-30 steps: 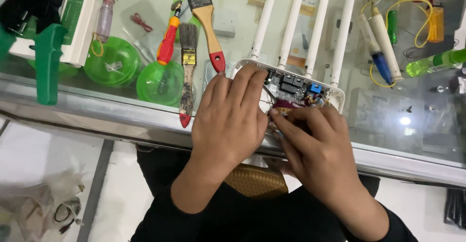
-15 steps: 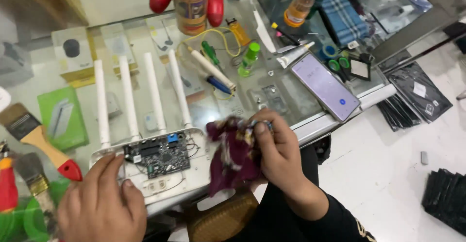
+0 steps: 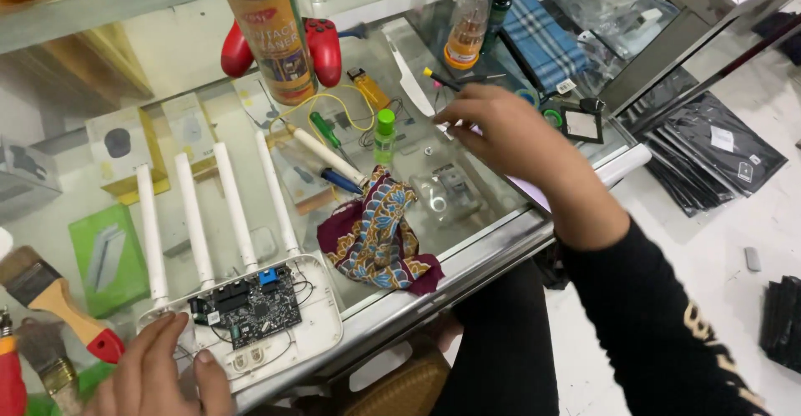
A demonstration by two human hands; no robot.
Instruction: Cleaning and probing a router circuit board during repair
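A white router (image 3: pixel 321 337) with its cover off lies at the glass counter's near edge, its dark circuit board (image 3: pixel 250 307) exposed and several white antennas (image 3: pixel 238 216) pointing away from me. My left hand (image 3: pixel 158 374) rests flat on the router's left corner, fingers spread. A patterned maroon cloth (image 3: pixel 375 236) lies crumpled on the glass beside the router. My right hand (image 3: pixel 501 128) reaches over the counter further right, fingertips drawn together close to a thin screwdriver (image 3: pixel 455 80). Whether it grips anything is hidden.
At the back stand a tall spray can (image 3: pixel 271 32) and a red game controller (image 3: pixel 321 45). A green-capped bottle (image 3: pixel 384 136), a white pen-like tool (image 3: pixel 325 156), a blue checked cloth (image 3: pixel 542 40) and a paint brush (image 3: pixel 58 299) lie around. Black packets (image 3: pixel 717 153) cover the floor at right.
My right hand let go of the maroon cloth, which now lies on the glass, and moved up and right. My left hand stays at the router.
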